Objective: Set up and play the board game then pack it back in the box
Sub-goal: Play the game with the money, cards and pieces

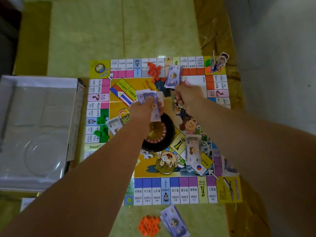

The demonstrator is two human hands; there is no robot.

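Nearest, just off the near edge of the game board [188, 190], lie one heap of orange pieces [149, 225], too tightly packed to count, and one fanned stack of purple banknotes [175, 220], both on the yellow-green tabletop [85, 40]. One open box [37, 132] with a clear moulded insert sits just beside the board's left edge. On the board's middle stands one black roulette wheel [159, 134], partly under the left forearm, with one white die [165, 158] just nearer than it. One banknote pile [193, 148] lies on the board to the wheel's right, and another small pile [114, 124] lies toward the left side, next to a cluster of green pieces [102, 127]. Both hands hover over the board's far half: the left hand [143, 110] has its fingers clenched round a wad of notes [150, 101], and the right hand [188, 96] pinches a single note [173, 76] held upright. At the board's far edge sits one heap of red pieces [154, 70]. At its far right corner stand at least two cardboard figures [221, 61].
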